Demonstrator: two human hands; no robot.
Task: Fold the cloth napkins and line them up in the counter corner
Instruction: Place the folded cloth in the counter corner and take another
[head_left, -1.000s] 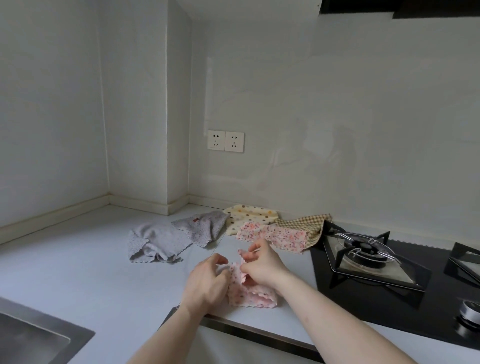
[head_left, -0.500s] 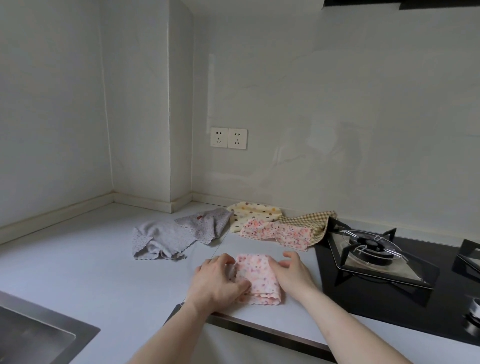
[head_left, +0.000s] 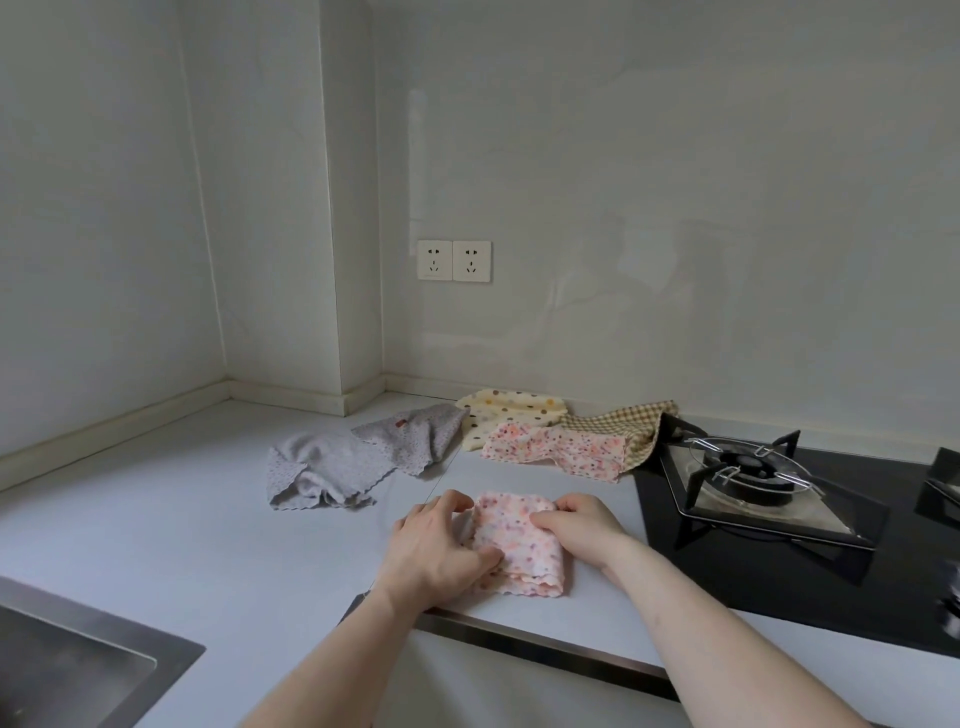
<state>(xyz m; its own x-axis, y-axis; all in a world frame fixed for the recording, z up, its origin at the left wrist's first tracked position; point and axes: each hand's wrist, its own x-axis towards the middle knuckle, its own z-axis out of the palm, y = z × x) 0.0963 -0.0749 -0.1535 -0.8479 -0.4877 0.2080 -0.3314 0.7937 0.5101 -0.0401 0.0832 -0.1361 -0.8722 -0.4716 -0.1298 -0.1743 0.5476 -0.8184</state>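
Setting: pale kitchen counter (head_left: 156, 519) running into a walled corner at the far left; double socket (head_left: 453, 261) on the back wall.
Fixtures: sink (head_left: 67, 670) at the near left edge; black gas hob (head_left: 779, 499) on the right side.
Item in hand: pink napkin (head_left: 519, 540), floral print, lying by the counter's near edge, between sink and hob. Folded to a compact, layered rectangle, scalloped hem showing along its near side.
Left hand (head_left: 436, 545): palm down over the napkin's left edge, fingers curled, thumb pressing on the cloth.
Right hand (head_left: 576, 525): on the napkin's right edge, fingers curled onto the cloth and pinching the top layers.
Change: a second ago this napkin was bunched and lifted between both hands; half a second ago it lay flat with the hands at its sides; now both hands bear on it more closely and the shape is tighter.
Meaning: by my judgement, the fold on this piece is nearly or fully done, and the present step is pressing it flat. Moving it to the corner is not yet done.
Unfolded stock: grey napkins (head_left: 358, 457) rumpled mid-counter; dotted cream napkin (head_left: 504, 410), second pink napkin (head_left: 556, 447) and checked napkin (head_left: 623, 423) overlapping along the back wall, just beside the hob.
Progress: early; one of several pieces folded, none lined up in the corner.
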